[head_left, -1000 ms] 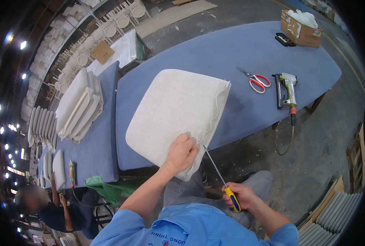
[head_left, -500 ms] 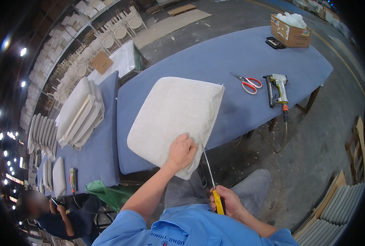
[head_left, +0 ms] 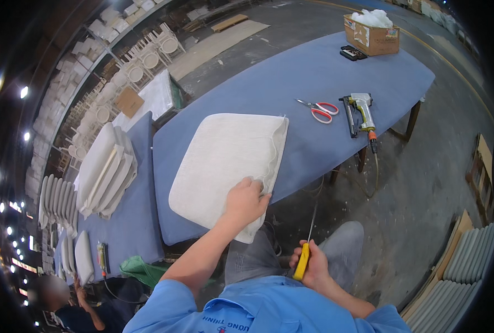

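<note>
A cream fabric-covered seat cushion [head_left: 216,161] lies on the blue-topped table, its near corner jutting past the edge above my lap. Along its right side the cover has a loose, wavy hem. My left hand [head_left: 247,202] is closed on that side near the front corner, some fingertips hidden against the fabric. Over my thigh, my right hand [head_left: 316,267] grips a long-shafted screwdriver [head_left: 302,261] by its yellow handle. The thin shaft points up and away, apart from the cushion.
Red-handled scissors [head_left: 319,111], a staple gun [head_left: 361,114] with a hose, a dark case [head_left: 352,53] and a carton of white stuffing [head_left: 377,41] sit on the table [head_left: 291,77]. Stacked cushions [head_left: 108,172] and a seated person [head_left: 80,311] are at left; grey pads [head_left: 460,277] lower right.
My right hand has drawn the screwdriver away from the cushion's edge, to the right, and its shaft now tilts the other way. My left hand stays on the cushion, thumb now nearer its edge.
</note>
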### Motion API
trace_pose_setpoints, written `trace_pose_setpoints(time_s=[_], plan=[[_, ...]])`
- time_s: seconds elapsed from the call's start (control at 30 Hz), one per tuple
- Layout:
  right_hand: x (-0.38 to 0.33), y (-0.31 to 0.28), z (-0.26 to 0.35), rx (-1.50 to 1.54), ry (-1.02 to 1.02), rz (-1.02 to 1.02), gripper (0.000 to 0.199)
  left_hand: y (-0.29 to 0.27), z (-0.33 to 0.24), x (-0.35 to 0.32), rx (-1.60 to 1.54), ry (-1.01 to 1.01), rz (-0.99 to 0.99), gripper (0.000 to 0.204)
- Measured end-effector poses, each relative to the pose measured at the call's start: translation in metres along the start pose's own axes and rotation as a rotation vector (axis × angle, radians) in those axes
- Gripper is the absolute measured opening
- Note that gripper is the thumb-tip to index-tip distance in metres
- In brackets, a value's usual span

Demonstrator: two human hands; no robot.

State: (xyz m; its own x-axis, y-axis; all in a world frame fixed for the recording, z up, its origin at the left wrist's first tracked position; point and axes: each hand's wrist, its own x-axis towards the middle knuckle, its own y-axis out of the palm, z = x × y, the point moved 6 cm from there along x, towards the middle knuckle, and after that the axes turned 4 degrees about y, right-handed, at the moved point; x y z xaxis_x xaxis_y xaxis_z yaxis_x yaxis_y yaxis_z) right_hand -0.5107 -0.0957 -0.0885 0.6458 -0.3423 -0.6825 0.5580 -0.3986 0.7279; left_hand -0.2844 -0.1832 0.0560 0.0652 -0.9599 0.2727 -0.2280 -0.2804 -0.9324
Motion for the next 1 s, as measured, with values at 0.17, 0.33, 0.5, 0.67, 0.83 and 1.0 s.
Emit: trace_pose_setpoints(time_s=[0.17,0.33,0.5,0.67,0.83,1.0], plan=[[0.005,0.033,0.009,-0.269,0.135,0.244,0.021,0.007,0.019,0.008,-0.044,-0.080,0.106,0.022],[-0.015,0.015,0.026,-0.439,-0.138,0.019,0.028,0.004,0.024,0.003,-0.099,-0.100,0.112,0.026],[-0.039,0.006,0.072,-1.014,-0.314,0.099,0.040,-0.003,0.013,-0.003,-0.003,-0.106,0.121,0.028],[-0.044,0.043,0.106,-1.656,-0.571,0.138,0.043,-0.008,0.011,-0.007,-0.025,-0.052,0.125,0.026],[-0.050,0.071,0.118,-1.937,-0.700,0.101,0.041,-0.004,0.022,-0.011,-0.125,0.005,0.059,0.027],[-0.056,0.085,0.128,-2.061,-0.627,0.011,0.037,0.000,0.026,-0.015,-0.180,-0.001,0.009,0.028]])
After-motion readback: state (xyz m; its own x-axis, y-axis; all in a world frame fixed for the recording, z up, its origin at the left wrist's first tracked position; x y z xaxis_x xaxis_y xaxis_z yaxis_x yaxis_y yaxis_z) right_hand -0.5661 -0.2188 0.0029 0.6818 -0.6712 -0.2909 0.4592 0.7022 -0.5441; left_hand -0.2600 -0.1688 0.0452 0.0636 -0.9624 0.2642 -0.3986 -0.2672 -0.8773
